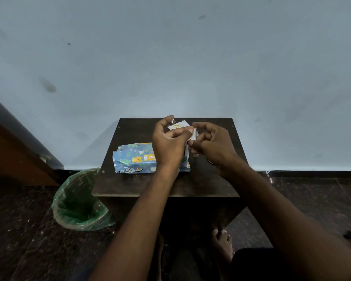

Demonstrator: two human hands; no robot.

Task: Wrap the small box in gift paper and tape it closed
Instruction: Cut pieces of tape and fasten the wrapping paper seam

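While the table [142,185] carries everything, I'll place things off it: a bin [77,201] lined with green plastic stands on the floor at the table's left front corner, probably for scraps. On the table's left half lies the box [135,159], already covered in blue animal-print paper; its left end looks folded shut, and its right end sits behind my hands so I can't tell if that end is closed. It lies flat and untouched, likely parked there so both hands are free for tape.

Above the table's middle, toward the back edge, my left hand [168,142] has fingers curled and pinches a small white card or backing strip [177,126] with yellow print. My right hand [213,145] is just beside it, fingertips [193,144] pinching the strip's lower edge, where a pale tab hangs down, seemingly tape or a sticker being peeled. Can't confirm which. A small shiny bit [172,121] sticks by my left index finger; it may be tape, too small to say.

Judgement: wrapping mostly done, sealing step in hand; risk is the piece curling onto itself.
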